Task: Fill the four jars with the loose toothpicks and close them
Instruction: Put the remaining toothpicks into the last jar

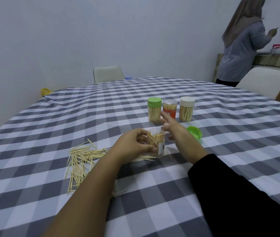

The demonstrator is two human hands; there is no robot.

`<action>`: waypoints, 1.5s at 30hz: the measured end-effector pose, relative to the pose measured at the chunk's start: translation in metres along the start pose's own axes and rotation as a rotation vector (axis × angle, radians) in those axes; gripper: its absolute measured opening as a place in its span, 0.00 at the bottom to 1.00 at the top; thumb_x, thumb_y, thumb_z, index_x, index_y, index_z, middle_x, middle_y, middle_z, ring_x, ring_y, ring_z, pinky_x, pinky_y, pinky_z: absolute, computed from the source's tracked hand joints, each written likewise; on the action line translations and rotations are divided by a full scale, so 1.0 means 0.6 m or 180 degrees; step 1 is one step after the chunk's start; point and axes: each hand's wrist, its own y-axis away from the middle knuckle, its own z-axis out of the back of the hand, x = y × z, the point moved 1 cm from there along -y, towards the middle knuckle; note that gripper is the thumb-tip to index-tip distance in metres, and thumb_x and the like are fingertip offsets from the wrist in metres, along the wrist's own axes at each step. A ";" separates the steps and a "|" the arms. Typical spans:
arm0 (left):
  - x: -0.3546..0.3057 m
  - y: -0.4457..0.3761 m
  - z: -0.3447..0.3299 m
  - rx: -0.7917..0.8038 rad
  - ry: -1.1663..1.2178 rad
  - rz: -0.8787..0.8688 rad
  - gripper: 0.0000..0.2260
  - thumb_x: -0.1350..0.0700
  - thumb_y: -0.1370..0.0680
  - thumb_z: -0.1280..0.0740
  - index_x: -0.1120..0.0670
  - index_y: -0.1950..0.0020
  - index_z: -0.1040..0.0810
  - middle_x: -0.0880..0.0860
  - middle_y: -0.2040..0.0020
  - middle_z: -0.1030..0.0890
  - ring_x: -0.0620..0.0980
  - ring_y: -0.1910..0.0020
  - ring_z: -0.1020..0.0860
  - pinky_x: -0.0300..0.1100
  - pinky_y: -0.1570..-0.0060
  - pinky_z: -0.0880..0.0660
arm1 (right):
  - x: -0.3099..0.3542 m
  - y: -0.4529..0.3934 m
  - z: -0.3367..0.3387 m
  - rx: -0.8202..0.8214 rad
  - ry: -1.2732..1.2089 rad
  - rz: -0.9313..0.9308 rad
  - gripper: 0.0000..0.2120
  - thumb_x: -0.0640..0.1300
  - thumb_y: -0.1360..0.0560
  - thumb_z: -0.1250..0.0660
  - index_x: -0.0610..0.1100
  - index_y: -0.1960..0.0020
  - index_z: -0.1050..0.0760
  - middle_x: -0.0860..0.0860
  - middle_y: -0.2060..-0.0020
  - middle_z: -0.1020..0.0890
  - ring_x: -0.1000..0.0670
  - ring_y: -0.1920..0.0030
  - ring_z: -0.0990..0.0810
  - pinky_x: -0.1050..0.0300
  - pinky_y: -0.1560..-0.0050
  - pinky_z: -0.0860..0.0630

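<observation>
An open clear jar (159, 147) with toothpicks sticking out of it stands in the middle of the checked tablecloth (221, 134). My left hand (134, 144) grips its left side. My right hand (171, 127) hovers just right of the jar's mouth, fingers spread and holding nothing. A loose green lid (194, 132) lies to the right of that hand. Behind stand three closed, filled jars: a green-lidded one (154, 108), an orange-labelled one (169, 109) and a white-lidded one (186, 109). Loose toothpicks (82, 161) lie scattered to the left, with a few at the open jar's base.
A white napkin (118, 187) shows under my left forearm. Two pale chairs (108, 74) (264, 81) stand at the table's far side. A person (243, 40) stands at a counter at the back right. A yellow object (45, 91) sits past the left edge.
</observation>
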 end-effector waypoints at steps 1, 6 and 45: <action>0.000 0.001 0.003 0.0009 0.0013 0.0007 0.23 0.53 0.33 0.22 0.50 0.40 0.23 0.46 0.50 0.16 0.44 0.50 0.19 0.46 0.44 0.23 | -0.002 -0.004 0.005 -0.0038 -0.0002 -0.0098 0.22 0.45 0.19 0.49 0.57 0.26 0.42 0.56 0.34 0.30 0.54 0.35 0.32 0.54 0.33 0.35; -0.002 0.004 0.012 0.0112 -0.0102 0.0001 0.20 0.58 0.30 0.25 0.50 0.39 0.21 0.44 0.51 0.16 0.40 0.52 0.19 0.37 0.47 0.23 | -0.005 -0.013 0.012 -0.0279 0.0129 -0.0608 0.24 0.43 0.22 0.45 0.57 0.27 0.40 0.52 0.37 0.25 0.50 0.44 0.23 0.53 0.41 0.28; 0.128 0.063 0.184 -0.0606 -0.1617 0.0474 0.19 0.51 0.19 0.41 0.52 0.28 0.31 0.53 0.27 0.32 0.53 0.30 0.33 0.47 0.34 0.36 | 0.036 0.055 -0.150 0.0799 0.3334 -0.0213 0.12 0.44 0.20 0.43 0.39 0.45 0.25 0.42 0.47 0.22 0.43 0.46 0.24 0.58 0.54 0.33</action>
